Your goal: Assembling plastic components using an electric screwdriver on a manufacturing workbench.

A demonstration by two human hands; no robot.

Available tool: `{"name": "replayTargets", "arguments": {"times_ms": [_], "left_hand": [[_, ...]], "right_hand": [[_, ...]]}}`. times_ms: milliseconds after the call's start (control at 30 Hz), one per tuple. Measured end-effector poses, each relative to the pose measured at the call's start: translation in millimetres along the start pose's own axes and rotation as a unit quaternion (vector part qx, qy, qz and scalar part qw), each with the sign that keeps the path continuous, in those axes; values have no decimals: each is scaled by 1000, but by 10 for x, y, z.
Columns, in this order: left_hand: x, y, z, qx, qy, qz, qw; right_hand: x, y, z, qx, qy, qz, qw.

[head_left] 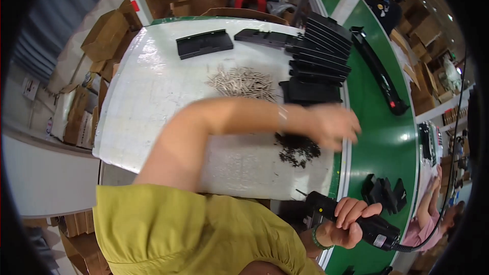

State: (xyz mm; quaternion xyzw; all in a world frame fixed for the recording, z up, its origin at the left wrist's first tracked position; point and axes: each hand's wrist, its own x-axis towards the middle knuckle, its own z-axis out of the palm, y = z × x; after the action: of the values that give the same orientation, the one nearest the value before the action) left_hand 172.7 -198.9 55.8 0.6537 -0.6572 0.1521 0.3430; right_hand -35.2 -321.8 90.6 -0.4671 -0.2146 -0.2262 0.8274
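Note:
My left arm reaches across the white-covered table. My left hand (333,127) is over its right edge, beside the green belt, its fingers smeared by motion. Lower down, my right hand (351,221) is wrapped round a black corded electric screwdriver (379,231), whose thin bit points left toward the table. Close below my left wrist lies a heap of small black pieces (299,154), partly hidden. Beyond the forearm are a pile of thin silver pins (242,84) and a row of overlapping black plastic housings (321,46).
Two black housings (205,44) lie along the table's far side. The green conveyor belt (379,145) runs down the right, carrying a long curved black part (379,71) and several black pieces (384,193). Cardboard boxes (105,34) stand at left; other people sit farther off.

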Motion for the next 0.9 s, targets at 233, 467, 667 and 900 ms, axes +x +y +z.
{"name": "replayTargets", "arguments": {"times_ms": [233, 467, 667, 900], "left_hand": [[-1824, -742, -1963, 347, -75, -586, 729], [-2337, -967, -2347, 221, -132, -628, 735], [-2109, 307, -2831, 229, 120, -519, 815], [-2209, 1362, -1851, -142, 352, -338, 861]], "right_hand": [[290, 420, 309, 32, 20, 55, 998], [334, 543, 704, 31, 6, 93, 995], [332, 471, 662, 17, -11, 99, 995], [559, 677, 547, -15, -27, 47, 998]]}}
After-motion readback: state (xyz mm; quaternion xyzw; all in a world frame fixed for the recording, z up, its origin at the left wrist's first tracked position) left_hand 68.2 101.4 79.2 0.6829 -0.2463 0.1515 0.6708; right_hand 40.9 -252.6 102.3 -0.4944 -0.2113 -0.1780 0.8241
